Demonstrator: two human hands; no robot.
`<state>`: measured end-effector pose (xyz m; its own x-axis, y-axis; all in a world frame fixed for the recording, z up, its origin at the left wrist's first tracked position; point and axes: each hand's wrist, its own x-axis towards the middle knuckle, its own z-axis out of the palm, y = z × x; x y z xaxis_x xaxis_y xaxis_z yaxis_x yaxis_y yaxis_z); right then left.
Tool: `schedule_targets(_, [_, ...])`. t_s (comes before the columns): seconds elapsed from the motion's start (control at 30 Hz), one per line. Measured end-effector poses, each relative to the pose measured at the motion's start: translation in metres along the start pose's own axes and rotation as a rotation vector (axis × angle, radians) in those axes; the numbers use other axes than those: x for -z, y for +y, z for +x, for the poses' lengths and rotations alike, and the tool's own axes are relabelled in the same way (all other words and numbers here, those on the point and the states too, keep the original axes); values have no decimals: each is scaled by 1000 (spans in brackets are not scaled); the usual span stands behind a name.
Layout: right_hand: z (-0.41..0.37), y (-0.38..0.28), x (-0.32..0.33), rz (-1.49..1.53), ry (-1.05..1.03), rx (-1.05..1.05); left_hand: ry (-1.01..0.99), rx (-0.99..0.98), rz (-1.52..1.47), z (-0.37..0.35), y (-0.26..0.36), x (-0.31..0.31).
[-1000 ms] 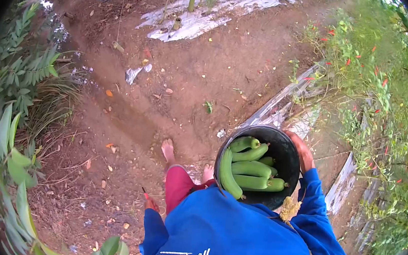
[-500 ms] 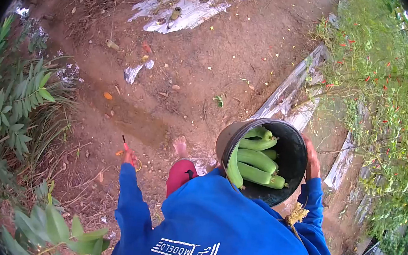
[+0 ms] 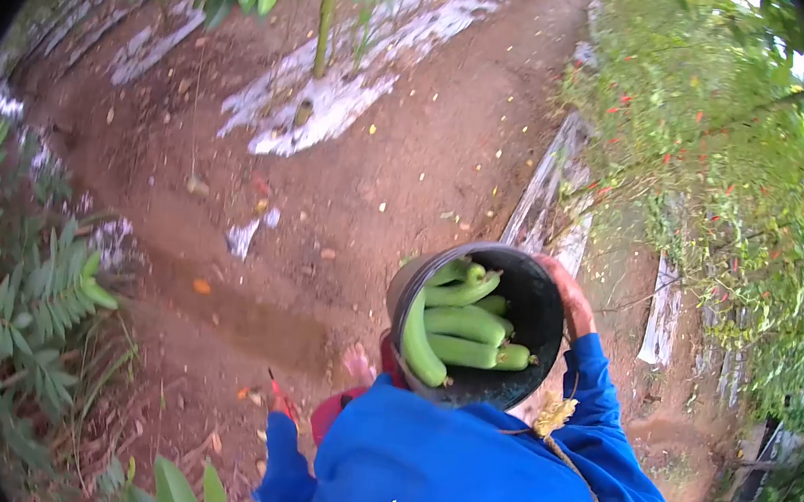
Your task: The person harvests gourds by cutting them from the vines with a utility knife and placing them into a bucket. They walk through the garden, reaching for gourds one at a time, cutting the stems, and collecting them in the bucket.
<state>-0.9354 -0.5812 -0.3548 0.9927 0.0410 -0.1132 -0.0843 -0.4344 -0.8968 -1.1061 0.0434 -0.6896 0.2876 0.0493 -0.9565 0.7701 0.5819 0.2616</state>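
A dark bucket [image 3: 536,311] tilts against my blue shirt, with several long, smooth green gourds [image 3: 465,324] inside. My right hand [image 3: 568,295] is closed on the bucket's right rim, fingers wrapped along its outside. Low on the left, my left hand [image 3: 281,406] is closed around a slim red-handled tool [image 3: 273,376] with a thin dark tip; it looks like small snips, but blur hides its exact kind. A rope [image 3: 594,483] with a frayed yellowish knot [image 3: 555,416] runs from the bucket's near side across my shirt.
Leafy branches [image 3: 34,348] crowd the left side, and more leaves [image 3: 195,500] poke in at the bottom. Chili plants [image 3: 689,165] with red fruit line the right. Torn plastic mulch [image 3: 333,119] lies across brown soil. A thin trunk [image 3: 324,34] stands ahead.
The bucket and right hand have shifted left and slightly down in view. My left hand has come lower and closer to my body. The surroundings have shifted, with branches now showing at the top.
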Motion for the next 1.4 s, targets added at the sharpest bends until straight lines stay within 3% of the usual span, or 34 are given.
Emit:
schedule_targets(0.07, [46,-7,2,-148,-351,159,-70,-12,25,8,4,4])
schedule_targets(0.17, [65,-26,-40,-299,-88,296,-67,-85,2,10,52,-18])
schedule_targets(0.2, [70,-70,-58,-379,-95,536,-16,-136,-14,6,68,-19])
schedule_targets(0.27, [89,-115,-84,-422,-155,517,-89,-224,11,-1,110,-21])
schedule_targets(0.3, [124,-65,-88,-408,-229,529,-94,-327,10,-20,136,-33])
schedule_targets(0.4, [148,-113,-129,-235,-209,542,-135,-565,11,-89,216,-64])
schedule_targets(0.47, [180,-120,-167,-11,-229,319,-123,-713,-15,-131,266,-79])
schedule_targets(0.5, [202,-132,-187,-15,-287,305,-167,-756,3,-151,295,-86])
schedule_targets(0.63, [281,-156,-257,-79,-404,404,-246,-941,100,-198,401,-91])
schedule_targets(0.77, [346,-191,-312,-125,-473,523,-152,-1001,193,-254,497,-104])
schedule_targets(0.87, [383,-218,-347,-154,-512,611,-173,-1167,207,-293,549,-105])
schedule_targets(1.03, [456,-234,-410,-205,-653,754,-185,-1301,83,-334,607,-80])
schedule_targets(1.17, [490,-234,-455,-76,-685,512,-224,-1364,-9,-357,653,-56])
schedule_targets(1.27, [517,-257,-497,-15,-610,403,-278,-1513,-98,-374,702,-31])
schedule_targets(1.3, [514,-283,-509,173,-624,269,-291,-1673,-233,-382,722,-24])
schedule_targets(1.33, [519,-294,-519,123,-609,309,-302,-1822,-370,-385,741,-12])
schedule_targets(1.4, [531,-317,-540,25,-573,388,-361,-1840,-484,-385,787,17])
